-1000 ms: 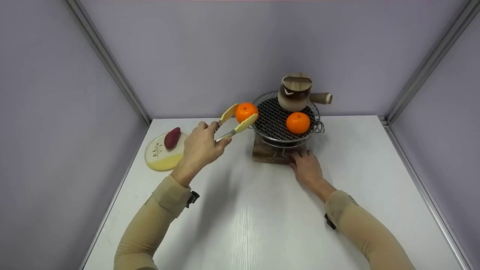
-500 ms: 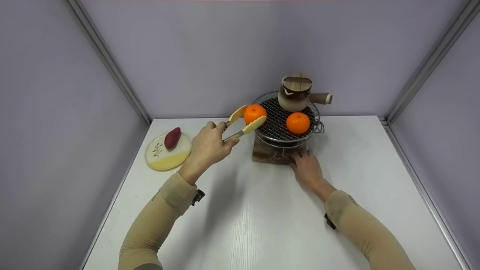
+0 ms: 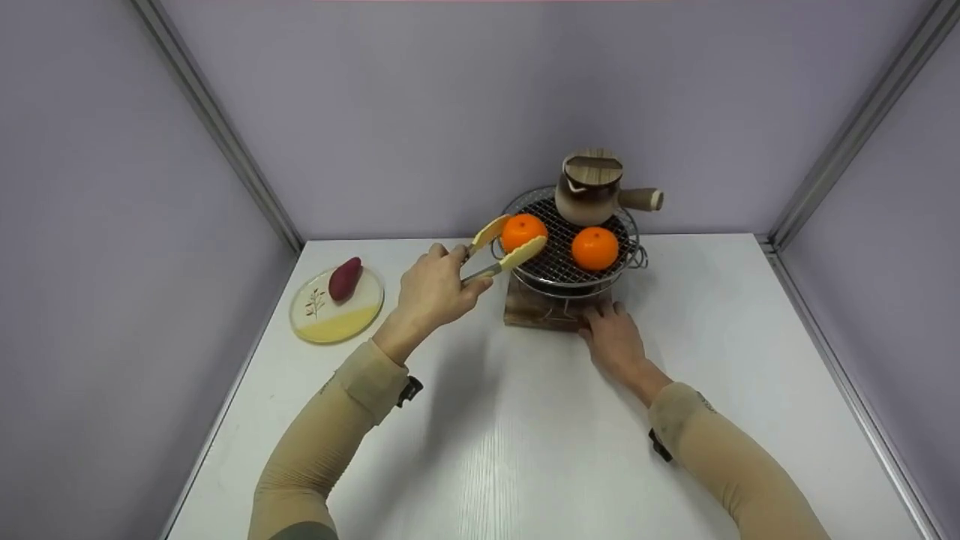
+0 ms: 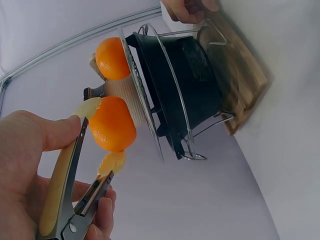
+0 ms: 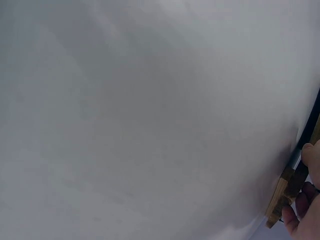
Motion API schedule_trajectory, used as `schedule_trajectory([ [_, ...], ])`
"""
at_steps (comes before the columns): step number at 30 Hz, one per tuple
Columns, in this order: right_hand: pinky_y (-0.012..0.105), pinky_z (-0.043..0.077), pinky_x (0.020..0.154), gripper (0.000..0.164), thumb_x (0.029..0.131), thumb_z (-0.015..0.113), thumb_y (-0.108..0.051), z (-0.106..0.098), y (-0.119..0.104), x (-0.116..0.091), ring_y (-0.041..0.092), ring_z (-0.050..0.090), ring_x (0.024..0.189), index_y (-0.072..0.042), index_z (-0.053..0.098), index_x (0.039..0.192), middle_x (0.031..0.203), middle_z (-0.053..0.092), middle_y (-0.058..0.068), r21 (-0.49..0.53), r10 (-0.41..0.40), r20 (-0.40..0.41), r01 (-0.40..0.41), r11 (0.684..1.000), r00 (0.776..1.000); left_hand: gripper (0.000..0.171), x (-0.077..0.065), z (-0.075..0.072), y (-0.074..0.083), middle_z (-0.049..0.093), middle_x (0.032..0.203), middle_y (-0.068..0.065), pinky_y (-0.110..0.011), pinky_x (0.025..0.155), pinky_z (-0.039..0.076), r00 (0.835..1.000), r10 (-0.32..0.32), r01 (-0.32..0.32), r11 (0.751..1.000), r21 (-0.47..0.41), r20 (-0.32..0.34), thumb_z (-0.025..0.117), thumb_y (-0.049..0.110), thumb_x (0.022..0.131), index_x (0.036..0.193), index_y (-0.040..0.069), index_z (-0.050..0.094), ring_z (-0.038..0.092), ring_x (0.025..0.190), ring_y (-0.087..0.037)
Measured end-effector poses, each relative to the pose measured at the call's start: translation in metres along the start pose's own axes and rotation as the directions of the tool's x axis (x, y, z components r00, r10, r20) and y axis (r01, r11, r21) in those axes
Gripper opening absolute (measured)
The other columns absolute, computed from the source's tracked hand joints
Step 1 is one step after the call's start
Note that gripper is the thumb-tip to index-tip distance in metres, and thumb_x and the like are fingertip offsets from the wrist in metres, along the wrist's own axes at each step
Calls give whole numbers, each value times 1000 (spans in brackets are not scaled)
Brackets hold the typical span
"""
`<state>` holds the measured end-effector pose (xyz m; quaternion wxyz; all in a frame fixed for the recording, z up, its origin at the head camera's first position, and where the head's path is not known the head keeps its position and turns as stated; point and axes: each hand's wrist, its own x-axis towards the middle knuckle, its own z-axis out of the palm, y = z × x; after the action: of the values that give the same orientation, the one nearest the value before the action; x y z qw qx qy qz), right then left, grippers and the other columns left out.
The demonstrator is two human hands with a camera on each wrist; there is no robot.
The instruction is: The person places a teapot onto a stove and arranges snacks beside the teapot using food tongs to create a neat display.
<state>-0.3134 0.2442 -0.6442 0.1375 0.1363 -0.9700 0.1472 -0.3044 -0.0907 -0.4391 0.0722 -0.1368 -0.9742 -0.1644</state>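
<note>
**One orange [image 3: 523,234] held over the rack [image 3: 559,260], second orange [image 3: 595,249] resting there**

From afar, I count two hands at work: the left hand [image 3: 439,289] closed around one pair of tongs [image 3: 523,253] pinching fruit above the rack's left part, the right hand [image 3: 613,339] gripping one wooden base [image 3: 536,315] below. One lidded pot [image 3: 585,204] shares the rack; one sweet potato [image 3: 345,280] lies on one plate [image 3: 349,322].

Right hand [image 5: 307,202] partly outside its wrist view
</note>
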Motion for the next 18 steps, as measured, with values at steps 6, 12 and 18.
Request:
schedule_trajectory([
  [6,61,56,95,32,103,81,-17,-1,0,-1,47,60,112,0,69,128,130,66,27,2,-1,-1,1,1000,1000,68,2,5,6,72,123,-18,-57,86,63,1000,13,-13,1000,3,11,74,58,103,149,9,67,73,103,-38],
  [12,61,55,99,32,106,78,-19,-2,1,0,46,60,116,-1,68,131,134,65,26,9,18,38,-19,1000,999,65,6,11,11,72,118,-18,-57,84,62,1000,24,-24,1000,6,15,73,58,103,146,9,69,73,101,-38],
  [18,61,55,99,34,106,77,-20,-1,1,1,46,60,116,-2,68,134,134,65,25,7,24,47,-25,1000,999,64,8,14,14,73,119,-18,-58,84,63,999,30,-30,1000,-5,23,74,56,103,145,8,70,74,103,-39],
])
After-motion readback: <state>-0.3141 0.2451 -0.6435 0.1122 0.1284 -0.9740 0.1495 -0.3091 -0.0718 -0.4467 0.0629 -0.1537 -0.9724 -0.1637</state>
